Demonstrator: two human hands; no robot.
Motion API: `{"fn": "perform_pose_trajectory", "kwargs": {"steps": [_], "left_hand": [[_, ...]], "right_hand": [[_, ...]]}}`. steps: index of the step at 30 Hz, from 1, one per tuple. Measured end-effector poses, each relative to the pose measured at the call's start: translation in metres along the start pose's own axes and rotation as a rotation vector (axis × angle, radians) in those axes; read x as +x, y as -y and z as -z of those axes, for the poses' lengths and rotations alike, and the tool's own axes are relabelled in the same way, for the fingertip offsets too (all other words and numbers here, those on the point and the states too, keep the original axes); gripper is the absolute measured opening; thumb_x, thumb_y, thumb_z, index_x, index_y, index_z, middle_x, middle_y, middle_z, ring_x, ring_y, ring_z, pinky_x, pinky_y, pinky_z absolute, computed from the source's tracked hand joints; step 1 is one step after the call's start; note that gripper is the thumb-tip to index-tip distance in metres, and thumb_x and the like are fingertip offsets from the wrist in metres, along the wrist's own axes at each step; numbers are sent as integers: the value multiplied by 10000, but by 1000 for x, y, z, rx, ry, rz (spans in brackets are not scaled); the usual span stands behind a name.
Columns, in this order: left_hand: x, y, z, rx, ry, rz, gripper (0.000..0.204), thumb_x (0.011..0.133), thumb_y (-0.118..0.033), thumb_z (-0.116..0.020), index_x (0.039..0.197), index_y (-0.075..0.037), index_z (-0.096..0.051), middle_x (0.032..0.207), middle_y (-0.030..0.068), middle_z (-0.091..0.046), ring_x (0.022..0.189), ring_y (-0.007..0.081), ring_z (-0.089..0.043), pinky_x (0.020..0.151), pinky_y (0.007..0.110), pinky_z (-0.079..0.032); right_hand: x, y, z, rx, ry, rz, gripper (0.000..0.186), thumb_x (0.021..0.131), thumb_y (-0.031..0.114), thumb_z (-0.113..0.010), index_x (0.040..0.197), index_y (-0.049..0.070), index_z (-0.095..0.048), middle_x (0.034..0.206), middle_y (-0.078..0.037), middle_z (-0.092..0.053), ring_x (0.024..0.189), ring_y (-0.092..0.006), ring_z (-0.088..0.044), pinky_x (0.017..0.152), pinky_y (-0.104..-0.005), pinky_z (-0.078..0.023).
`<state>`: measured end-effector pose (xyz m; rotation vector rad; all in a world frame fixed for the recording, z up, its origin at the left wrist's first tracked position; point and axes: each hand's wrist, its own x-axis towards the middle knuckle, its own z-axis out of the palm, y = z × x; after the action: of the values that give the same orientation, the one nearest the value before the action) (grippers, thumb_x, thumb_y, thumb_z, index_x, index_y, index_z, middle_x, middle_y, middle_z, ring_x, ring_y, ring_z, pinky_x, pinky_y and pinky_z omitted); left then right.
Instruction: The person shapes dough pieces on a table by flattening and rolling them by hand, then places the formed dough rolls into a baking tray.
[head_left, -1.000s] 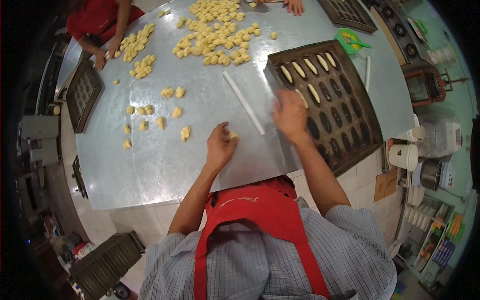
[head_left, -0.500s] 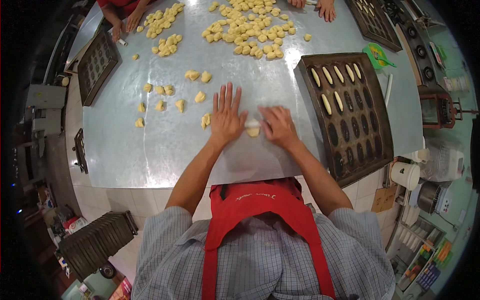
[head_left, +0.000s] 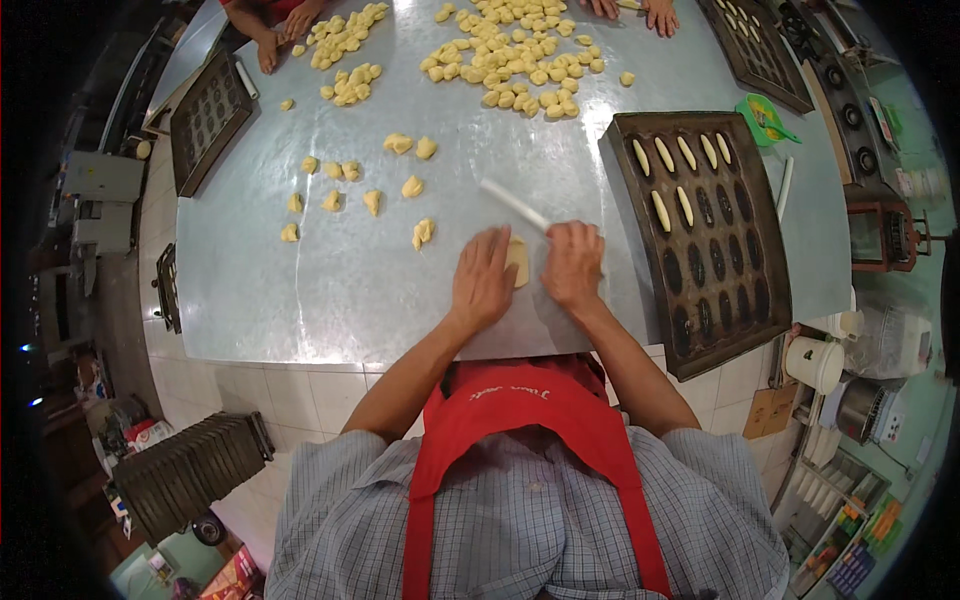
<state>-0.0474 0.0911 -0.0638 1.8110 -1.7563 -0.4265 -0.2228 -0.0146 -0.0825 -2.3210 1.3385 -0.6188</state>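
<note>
A flattened oval piece of pale yellow dough (head_left: pixel 518 262) lies on the metal table in front of me. My left hand (head_left: pixel 484 278) rests at its left edge, fingers stretched out and partly covering it. To its right, my right hand (head_left: pixel 574 265) is closed round one end of a slim white rolling pin (head_left: pixel 514 204). The pin slants away to the far left, beyond the dough. Several small dough lumps, among them one nearest my left hand (head_left: pixel 423 234), are scattered to the left.
A dark baking tray (head_left: pixel 690 245) with oval hollows stands at the right; several far hollows hold slim dough pieces. Behind it are a green tub (head_left: pixel 762 118) and a white stick (head_left: pixel 785 188). Heaps of dough balls (head_left: pixel 510 50) lie at the back, where co-workers' hands (head_left: pixel 660 16) show.
The rolling pin has left the dough and swung out to a slant in my right hand. My left hand has come off the pin to the dough, which now looks longer.
</note>
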Motion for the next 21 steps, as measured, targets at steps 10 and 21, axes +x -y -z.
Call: {"fn": "perform_pose_trajectory", "kwargs": {"steps": [10,21], "left_hand": [[-69,-12,12,75,87,-208,584,948,-106,-715,1497,46,-585,1521,276,-594,1438,455,-559,1226,523,-457],[-42,102,89,23,-320,373,439,957,-105,-746,1380,-17,-666,1257,214,-677,1225,435,-625,1057,518,-520]], "right_hand": [[-41,11,-4,2,105,448,209,904,140,-708,1086,102,-803,1052,-117,-749,1063,-319,-656,957,-507,-489],[-60,80,-24,-79,250,290,811,976,356,-754,1638,-5,-456,1684,-273,-427,1593,-498,-352,1301,-671,-266]]}}
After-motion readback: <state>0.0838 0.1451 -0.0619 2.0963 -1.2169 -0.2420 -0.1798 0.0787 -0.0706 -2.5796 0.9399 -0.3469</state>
